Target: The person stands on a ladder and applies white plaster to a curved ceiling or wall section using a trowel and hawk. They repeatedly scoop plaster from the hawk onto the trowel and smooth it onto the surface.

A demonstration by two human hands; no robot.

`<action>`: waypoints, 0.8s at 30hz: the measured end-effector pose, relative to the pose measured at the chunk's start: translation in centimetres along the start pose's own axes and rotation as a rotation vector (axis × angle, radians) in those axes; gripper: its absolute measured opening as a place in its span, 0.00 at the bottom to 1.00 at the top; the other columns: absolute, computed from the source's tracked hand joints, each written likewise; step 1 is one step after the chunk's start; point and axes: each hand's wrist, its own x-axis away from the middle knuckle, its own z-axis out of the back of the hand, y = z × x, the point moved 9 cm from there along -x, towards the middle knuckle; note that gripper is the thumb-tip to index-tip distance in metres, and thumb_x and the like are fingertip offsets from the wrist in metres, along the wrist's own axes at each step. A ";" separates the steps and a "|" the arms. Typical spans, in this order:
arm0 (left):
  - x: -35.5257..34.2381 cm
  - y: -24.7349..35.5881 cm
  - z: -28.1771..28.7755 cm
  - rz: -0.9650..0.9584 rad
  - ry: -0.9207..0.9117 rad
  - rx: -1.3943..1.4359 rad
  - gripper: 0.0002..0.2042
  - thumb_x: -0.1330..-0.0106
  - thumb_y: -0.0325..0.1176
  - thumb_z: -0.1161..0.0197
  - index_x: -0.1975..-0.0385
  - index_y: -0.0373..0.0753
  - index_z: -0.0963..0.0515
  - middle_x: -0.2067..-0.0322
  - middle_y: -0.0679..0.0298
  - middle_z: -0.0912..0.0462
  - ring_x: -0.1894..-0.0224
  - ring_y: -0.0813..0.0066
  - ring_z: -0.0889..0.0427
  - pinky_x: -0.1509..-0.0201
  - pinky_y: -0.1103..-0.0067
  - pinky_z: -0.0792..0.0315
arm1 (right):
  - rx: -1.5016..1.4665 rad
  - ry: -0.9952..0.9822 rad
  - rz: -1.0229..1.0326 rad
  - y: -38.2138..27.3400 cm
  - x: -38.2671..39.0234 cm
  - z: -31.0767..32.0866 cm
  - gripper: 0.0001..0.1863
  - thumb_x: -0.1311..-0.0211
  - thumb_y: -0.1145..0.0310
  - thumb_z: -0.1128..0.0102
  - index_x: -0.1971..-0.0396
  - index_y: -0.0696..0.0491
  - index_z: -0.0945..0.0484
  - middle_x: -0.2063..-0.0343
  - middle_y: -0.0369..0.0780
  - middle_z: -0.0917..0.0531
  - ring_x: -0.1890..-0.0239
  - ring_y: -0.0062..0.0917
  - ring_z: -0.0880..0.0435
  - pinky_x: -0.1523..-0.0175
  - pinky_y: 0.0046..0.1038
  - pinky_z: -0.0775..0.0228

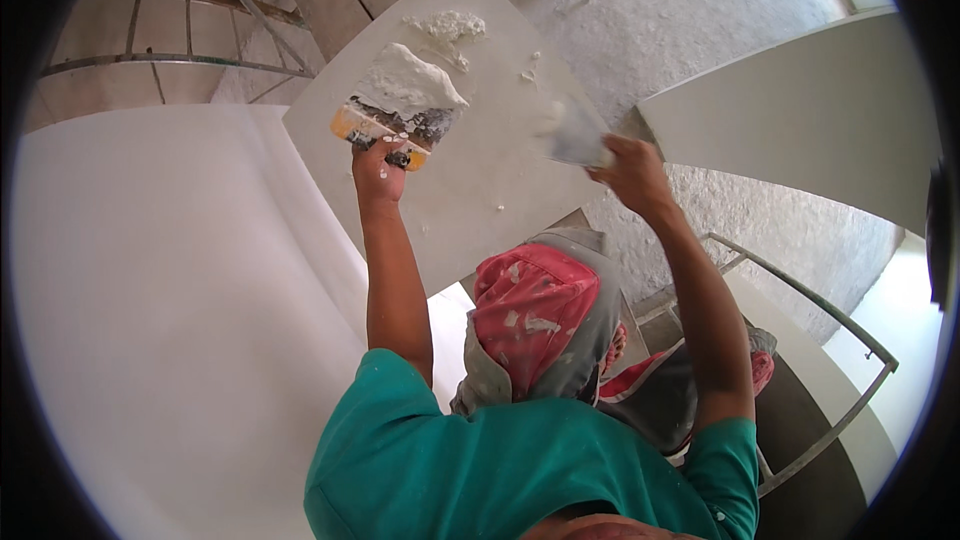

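In my left hand (378,175), at the left of a large pale board (480,185), is a wide taping knife (425,125) with an orange-and-black back edge. My fingers are closed around it from below, and the fingers underneath are hidden. A thick mound of white plaster (405,78) lies on its blade. Farther off on the board sits another lump of plaster (452,28). On the right, my right hand (637,180) grips a flat scraper (577,135), smeared by motion, over the board's right side. Small plaster crumbs (530,67) dot the surface between the two tools.
A smooth white wall (150,290) fills the left side. Metal scaffold tubing (835,305) stands at the right, with another metal frame (187,25) at the far left. A broad grey-green panel (800,115) rises at the right, near the rough, splattered floor (690,40).
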 end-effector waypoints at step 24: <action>0.7 -0.9 -3.1 0.038 0.079 0.018 0.26 0.51 0.16 0.44 0.47 0.29 0.34 0.52 0.57 0.27 0.49 0.63 0.27 0.42 0.68 0.32 | -0.092 0.029 -0.075 -1.2 -3.8 -4.6 0.17 0.60 0.66 0.34 0.65 0.49 0.17 0.78 0.46 0.18 0.72 0.40 0.18 0.65 0.36 0.27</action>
